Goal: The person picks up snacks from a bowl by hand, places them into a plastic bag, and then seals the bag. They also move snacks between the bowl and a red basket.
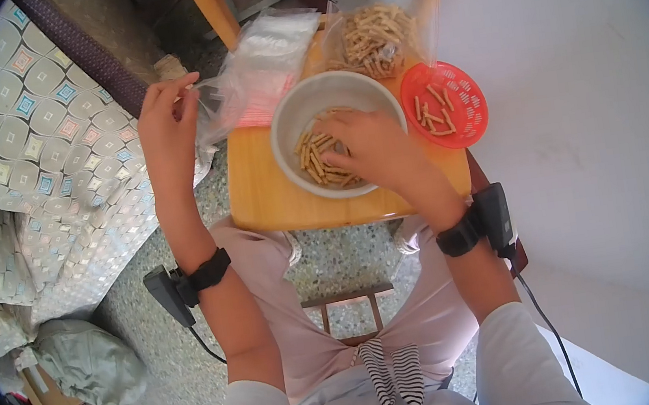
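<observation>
My right hand (pixel 366 144) reaches into a pale round bowl (pixel 281 144) on the chair seat. Its fingers curl down onto short brown sticks (pixel 318 169) heaped inside, and its palm hides part of the heap. My left hand (pixel 169 112) is raised left of the seat. Thumb and forefinger pinch the edge of a clear plastic bag (pixel 211 112). That bag hangs beside a stack of clear bags with red-tinted edges (pixel 264 87). Right of the bowl, a red perforated basket (pixel 472 97) holds several similar sticks.
Behind the bowl, a clear bag filled with sticks (pixel 376 36) rests on the wooden chair (pixel 326 214). Patterned fabric (pixel 46 141) covers furniture on the left. A white wall (pixel 574 104) stands close on the right. Cables trail from devices strapped to both my forearms.
</observation>
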`<state>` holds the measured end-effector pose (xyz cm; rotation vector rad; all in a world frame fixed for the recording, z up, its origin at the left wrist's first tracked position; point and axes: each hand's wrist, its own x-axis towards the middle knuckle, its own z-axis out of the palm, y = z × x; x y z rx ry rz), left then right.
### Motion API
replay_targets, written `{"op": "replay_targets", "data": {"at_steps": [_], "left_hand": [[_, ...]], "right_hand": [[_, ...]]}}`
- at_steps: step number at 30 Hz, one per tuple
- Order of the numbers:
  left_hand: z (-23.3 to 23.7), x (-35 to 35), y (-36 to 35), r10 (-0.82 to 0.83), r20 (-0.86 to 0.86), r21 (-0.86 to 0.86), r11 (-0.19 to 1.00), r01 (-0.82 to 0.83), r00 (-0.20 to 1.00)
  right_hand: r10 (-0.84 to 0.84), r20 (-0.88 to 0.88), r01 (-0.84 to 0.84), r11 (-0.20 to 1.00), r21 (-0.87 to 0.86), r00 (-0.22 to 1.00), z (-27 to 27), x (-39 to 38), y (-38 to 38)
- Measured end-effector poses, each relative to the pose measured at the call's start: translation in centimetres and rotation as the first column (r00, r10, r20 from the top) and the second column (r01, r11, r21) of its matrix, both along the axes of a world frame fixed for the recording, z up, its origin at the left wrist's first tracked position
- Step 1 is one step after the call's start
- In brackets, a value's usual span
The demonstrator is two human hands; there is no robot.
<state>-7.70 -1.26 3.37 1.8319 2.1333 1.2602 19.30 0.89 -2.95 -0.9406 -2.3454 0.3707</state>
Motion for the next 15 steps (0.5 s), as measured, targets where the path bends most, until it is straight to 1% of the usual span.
{"op": "replay_targets", "data": {"at_steps": [2, 3, 4, 5, 6, 8, 9, 11, 12, 14, 15], "left_hand": [[-1.1, -0.2, 0.2, -0.121, 0.049, -0.005, 0.993, 0.121, 0.992], [-2.0, -0.2, 0.3, -0.12, 0.049, -0.008, 0.993, 0.12, 0.992], [-3.0, -0.1, 0.4, -0.185, -0.021, -0.118, 0.976, 0.181, 0.983], [-3.0, 0.5, 0.4, -0.255, -0.081, -0.233, 0.945, 0.23, 0.964], [-3.0, 1.1, 0.3, -0.251, -0.08, -0.237, 0.945, 0.226, 0.965], [-2.9, 2.4, 0.4, -0.199, -0.084, -0.366, 0.917, 0.155, 0.976], [-3.0, 2.4, 0.5, -0.199, -0.081, -0.368, 0.916, 0.157, 0.977], [-3.4, 2.4, 0.7, -0.192, -0.138, -0.424, 0.898, 0.117, 0.972], [-3.5, 2.3, 0.9, -0.194, -0.135, -0.427, 0.896, 0.119, 0.972], [-3.2, 1.8, 1.1, -0.042, -0.183, -0.319, 0.948, -0.019, 0.982], [-2.9, 1.6, 1.0, -0.041, -0.183, -0.319, 0.947, -0.02, 0.982]], "right_hand": [[0.083, 0.151, -0.067, 0.992, -0.107, 0.985, -0.3, 0.0, -0.3], [0.084, 0.15, -0.068, 0.992, -0.11, 0.985, -0.5, 0.1, -0.2], [0.095, 0.201, -0.059, 0.983, -0.176, 0.975, -0.6, 0.1, -0.1], [0.111, 0.251, -0.049, 0.969, -0.242, 0.962, -0.8, 0.3, -0.1], [0.116, 0.251, -0.053, 0.968, -0.246, 0.961, -1.3, 0.6, -0.1], [0.102, 0.273, -0.048, 0.979, -0.198, 0.957, -1.8, 1.0, -0.1], [0.102, 0.275, -0.047, 0.979, -0.2, 0.956, -1.8, 1.0, -0.1], [0.08, 0.326, -0.031, 0.988, -0.151, 0.942, -1.4, 0.9, -0.2], [0.079, 0.328, -0.029, 0.988, -0.155, 0.941, -1.1, 0.8, -0.4], [0.032, 0.377, 0.031, 0.986, -0.162, 0.926, -0.6, 0.5, -0.5], [0.033, 0.377, 0.031, 0.986, -0.162, 0.926, -0.5, 0.4, -0.4]]}}
